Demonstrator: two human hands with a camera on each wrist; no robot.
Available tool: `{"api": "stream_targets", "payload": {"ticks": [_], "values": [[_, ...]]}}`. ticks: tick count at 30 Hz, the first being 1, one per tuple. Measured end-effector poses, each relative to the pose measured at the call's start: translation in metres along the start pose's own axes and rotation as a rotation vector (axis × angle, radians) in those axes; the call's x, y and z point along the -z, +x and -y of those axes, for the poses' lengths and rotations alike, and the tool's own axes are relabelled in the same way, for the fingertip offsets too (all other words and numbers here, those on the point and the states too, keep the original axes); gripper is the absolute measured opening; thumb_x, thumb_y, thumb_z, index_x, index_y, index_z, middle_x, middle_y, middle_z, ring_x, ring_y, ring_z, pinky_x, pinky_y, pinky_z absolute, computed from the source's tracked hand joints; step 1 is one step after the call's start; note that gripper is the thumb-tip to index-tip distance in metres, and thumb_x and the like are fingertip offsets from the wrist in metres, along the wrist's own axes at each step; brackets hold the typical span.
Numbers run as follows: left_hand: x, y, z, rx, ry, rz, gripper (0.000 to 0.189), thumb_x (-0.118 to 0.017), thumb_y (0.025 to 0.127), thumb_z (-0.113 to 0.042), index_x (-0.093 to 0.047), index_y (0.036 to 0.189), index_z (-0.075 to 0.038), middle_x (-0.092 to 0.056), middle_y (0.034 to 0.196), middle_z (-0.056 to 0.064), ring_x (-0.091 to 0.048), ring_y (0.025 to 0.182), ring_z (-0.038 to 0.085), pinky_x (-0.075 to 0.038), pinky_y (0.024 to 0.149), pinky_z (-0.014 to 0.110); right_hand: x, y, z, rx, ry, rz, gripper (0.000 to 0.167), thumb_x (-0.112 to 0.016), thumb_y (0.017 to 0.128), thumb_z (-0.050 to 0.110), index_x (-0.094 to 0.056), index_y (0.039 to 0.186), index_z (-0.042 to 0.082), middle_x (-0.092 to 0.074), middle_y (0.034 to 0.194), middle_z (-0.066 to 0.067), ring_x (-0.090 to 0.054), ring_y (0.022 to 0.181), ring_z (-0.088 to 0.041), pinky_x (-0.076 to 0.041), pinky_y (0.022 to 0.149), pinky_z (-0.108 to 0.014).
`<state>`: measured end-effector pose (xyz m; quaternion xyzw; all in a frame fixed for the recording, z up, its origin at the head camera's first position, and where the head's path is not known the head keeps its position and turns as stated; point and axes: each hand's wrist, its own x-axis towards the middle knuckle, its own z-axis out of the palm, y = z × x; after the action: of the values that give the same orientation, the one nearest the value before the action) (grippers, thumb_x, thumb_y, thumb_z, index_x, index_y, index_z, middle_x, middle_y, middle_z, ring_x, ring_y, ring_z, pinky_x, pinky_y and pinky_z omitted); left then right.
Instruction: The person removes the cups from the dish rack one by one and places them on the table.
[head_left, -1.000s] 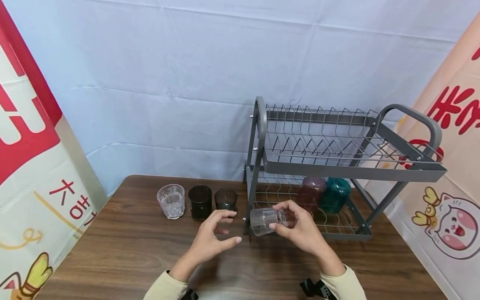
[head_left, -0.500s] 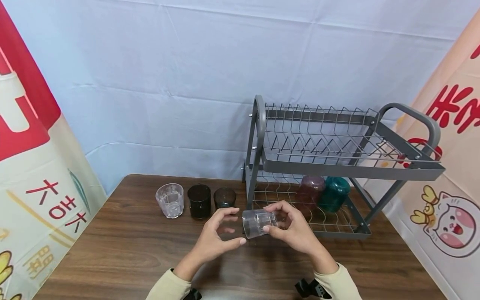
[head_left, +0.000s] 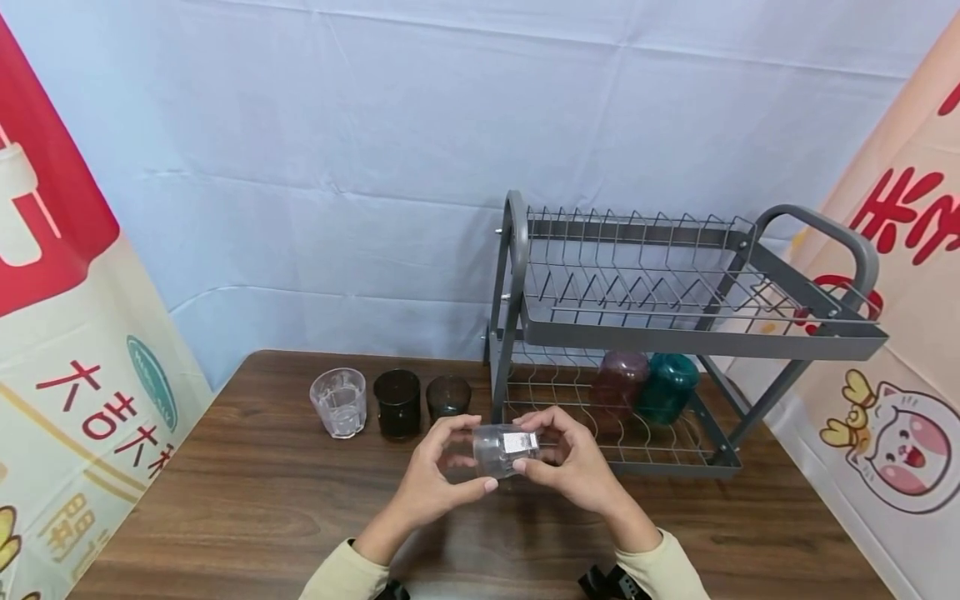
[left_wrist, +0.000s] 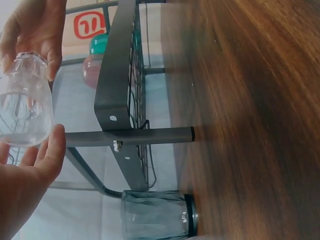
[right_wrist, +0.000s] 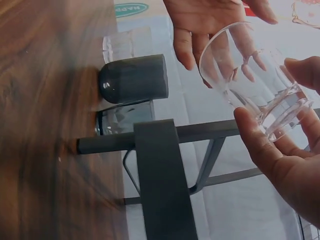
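Note:
A clear drinking glass [head_left: 495,452] is held on its side above the table's front half, its mouth toward the left hand. The right hand [head_left: 570,458] pinches it near the base, thumb on the near side and fingers on the far side. Around the rim, the left hand [head_left: 442,471] is spread with thumb and fingers apart. In the left wrist view, the left hand's fingertips [left_wrist: 58,131] come right at the rim of the glass [left_wrist: 25,110]. The right wrist view shows left fingers through the wall of the glass [right_wrist: 255,75], with the left thumb standing off it.
A two-tier grey dish rack [head_left: 705,337] stands at the right. Its lower tier holds a purple glass [head_left: 621,379] and a teal glass [head_left: 667,387]. Along the table's back left stand a clear glass [head_left: 340,404], a black glass [head_left: 398,404] and a smaller dark glass [head_left: 448,396].
The right hand has brought the clear glass left, away from the rack's front, toward the left hand. The left hand has shifted slightly right, and its thumb and fingers now reach the rim.

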<state>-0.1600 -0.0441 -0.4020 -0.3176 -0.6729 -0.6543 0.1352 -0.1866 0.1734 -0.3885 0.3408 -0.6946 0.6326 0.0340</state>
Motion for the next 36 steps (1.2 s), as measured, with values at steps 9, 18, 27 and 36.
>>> {"api": "stream_targets", "payload": {"ticks": [9,18,27,36], "values": [[-0.001,0.000,0.001,0.043,-0.067,-0.012,0.053,-0.074,0.068,0.013,-0.051,0.116,0.006,-0.048,0.115,0.025,-0.054,0.100,0.026,-0.052,0.071,0.040,-0.006,-0.002,-0.007,0.030,0.115,0.024,0.033,-0.068,0.073,-0.015,-0.049,0.099,-0.007,-0.049,0.112,-0.031,-0.059,0.094,-0.025,-0.053,0.064,-0.037],[0.000,0.001,-0.002,0.039,-0.065,-0.024,0.053,-0.074,0.066,0.013,-0.052,0.114,0.006,-0.050,0.114,0.020,-0.055,0.098,0.023,-0.052,0.069,0.040,-0.006,-0.001,-0.007,0.018,0.123,0.035,0.035,-0.068,0.074,-0.013,-0.049,0.103,-0.006,-0.050,0.115,-0.030,-0.056,0.099,-0.025,-0.053,0.068,-0.036],[0.002,0.001,-0.007,0.002,-0.064,-0.034,0.051,-0.074,0.065,0.015,-0.052,0.111,0.012,-0.048,0.109,0.028,-0.055,0.095,0.022,-0.052,0.067,0.038,-0.005,-0.002,-0.001,-0.005,0.008,0.078,0.042,-0.070,0.077,-0.006,-0.051,0.114,-0.002,-0.049,0.122,-0.024,-0.054,0.106,-0.027,-0.047,0.084,-0.035],[0.005,-0.001,-0.013,-0.092,0.133,-0.040,0.053,-0.080,0.063,0.005,-0.058,0.111,0.000,-0.053,0.105,0.020,-0.057,0.089,0.031,-0.053,0.061,0.041,-0.005,-0.007,0.009,-0.017,-0.369,0.102,0.048,-0.077,0.078,0.016,-0.054,0.119,0.008,-0.053,0.123,-0.007,-0.054,0.106,-0.020,-0.048,0.082,-0.040]]}}
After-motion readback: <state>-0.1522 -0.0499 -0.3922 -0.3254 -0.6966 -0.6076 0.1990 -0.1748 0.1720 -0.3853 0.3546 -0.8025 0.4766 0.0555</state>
